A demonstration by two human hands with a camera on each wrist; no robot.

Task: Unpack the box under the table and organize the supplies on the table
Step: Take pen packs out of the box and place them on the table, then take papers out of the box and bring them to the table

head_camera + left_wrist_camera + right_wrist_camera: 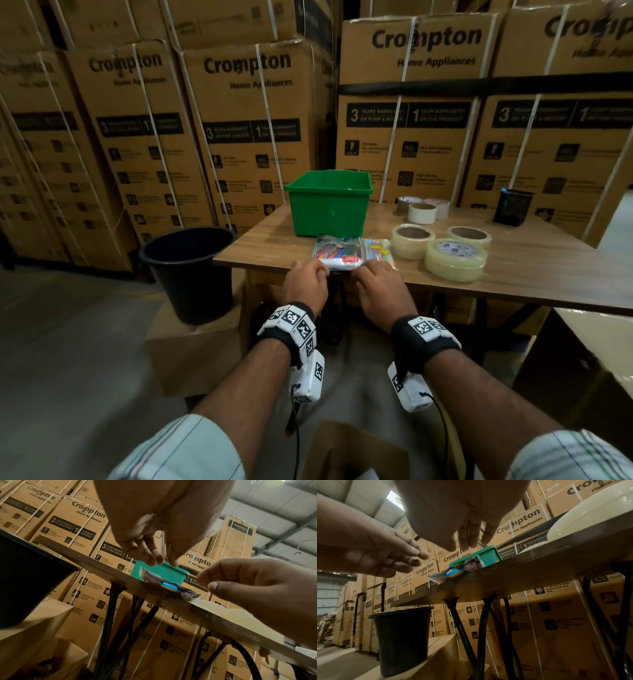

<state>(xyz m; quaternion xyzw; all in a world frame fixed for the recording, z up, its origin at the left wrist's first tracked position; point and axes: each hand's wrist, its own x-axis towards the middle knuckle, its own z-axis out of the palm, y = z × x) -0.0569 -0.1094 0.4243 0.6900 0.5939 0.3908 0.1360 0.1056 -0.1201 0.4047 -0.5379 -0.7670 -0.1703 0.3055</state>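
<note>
Two clear packets of colourful supplies (337, 253) lie side by side at the near edge of the wooden table (513, 270), in front of a green bin (329, 205). My left hand (317, 272) and right hand (364, 272) hover at the packets' near edge, and their relaxed fingers hold nothing. In the left wrist view the left fingertips (154, 561) hang just above the packet (171, 588), apart from it. Seen from the right wrist, the right fingers (471, 539) are straight above the packet (453, 572). An open cardboard box (342, 452) sits below, between my arms.
Several tape rolls (455, 260) lie right of the packets, and a black mesh pen holder (512, 207) stands at the back right. A black bucket (191, 274) sits on a carton (191, 349) left of the table. Stacked cartons (246, 137) wall the back.
</note>
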